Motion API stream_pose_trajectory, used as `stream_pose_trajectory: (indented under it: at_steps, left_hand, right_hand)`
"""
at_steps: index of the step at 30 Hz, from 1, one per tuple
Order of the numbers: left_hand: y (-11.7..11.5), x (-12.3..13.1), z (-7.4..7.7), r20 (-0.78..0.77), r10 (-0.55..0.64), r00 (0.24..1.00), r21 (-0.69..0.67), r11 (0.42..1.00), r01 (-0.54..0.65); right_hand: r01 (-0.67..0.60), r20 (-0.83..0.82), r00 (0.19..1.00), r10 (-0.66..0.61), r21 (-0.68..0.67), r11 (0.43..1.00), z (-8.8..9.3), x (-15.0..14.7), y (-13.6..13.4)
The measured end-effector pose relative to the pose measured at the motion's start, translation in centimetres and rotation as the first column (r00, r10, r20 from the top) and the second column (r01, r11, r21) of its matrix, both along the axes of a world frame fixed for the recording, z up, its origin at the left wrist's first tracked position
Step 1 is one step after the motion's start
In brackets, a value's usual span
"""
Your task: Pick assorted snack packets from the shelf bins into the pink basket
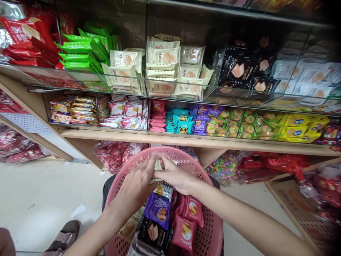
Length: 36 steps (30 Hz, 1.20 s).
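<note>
My left hand [140,177] and my right hand [174,173] meet over the far half of a pink perforated plastic basket [115,199]. Their fingers are closed around a cream snack packet [158,165], mostly covered by them. Below them in the basket lie a white packet with dark lettering [164,191], a purple cookie packet [157,210] and a black cake packet [154,233]. Pink packets [183,233] rest on the right side, and a cream packet [130,227] is partly hidden behind my left forearm.
Clear-fronted shelf bins hold red packets [29,35], green packets [80,53], cream cake packets [163,57] and black packets [239,69]. Smaller snacks fill the lower row, including teal packets [183,119]. Bagged goods [226,165] sit beneath. A sandaled foot [64,236] is at lower left.
</note>
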State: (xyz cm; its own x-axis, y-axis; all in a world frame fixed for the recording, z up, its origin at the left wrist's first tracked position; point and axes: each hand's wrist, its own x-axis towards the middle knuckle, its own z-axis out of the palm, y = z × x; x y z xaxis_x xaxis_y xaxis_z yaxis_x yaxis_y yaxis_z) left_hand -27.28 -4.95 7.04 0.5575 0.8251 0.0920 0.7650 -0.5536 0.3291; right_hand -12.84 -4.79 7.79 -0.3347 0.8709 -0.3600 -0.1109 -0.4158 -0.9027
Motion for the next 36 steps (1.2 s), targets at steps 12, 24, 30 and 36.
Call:
stream_pose_trajectory:
  at_steps: [12,24,30,36]
  left_hand:
    - [-5.5,-6.2,-4.2,-0.129,0.298,0.946,-0.336,0.884,-0.325]
    - [-6.9,-4.6,-5.7,-0.188,0.273,0.943,-0.433,0.839,-0.329]
    - [-7.5,-4.8,-6.1,-0.164,0.262,0.951,-0.471,0.826,-0.309]
    - [-7.7,-6.1,-7.4,0.065,0.343,0.937,-0.555,0.793,-0.252]
  right_hand:
    - [-0.015,-0.028,1.000,0.014,-0.025,1.000,-1.3,3.8,-0.9]
    - [0.022,-0.025,0.999,-0.022,0.009,1.000,-2.4,5.6,-1.6]
    - [0.042,-0.010,0.999,-0.042,-0.021,0.999,-2.3,5.5,-1.9]
    - [0.045,-0.020,0.999,-0.045,-0.022,0.999,-2.6,5.8,-2.1]
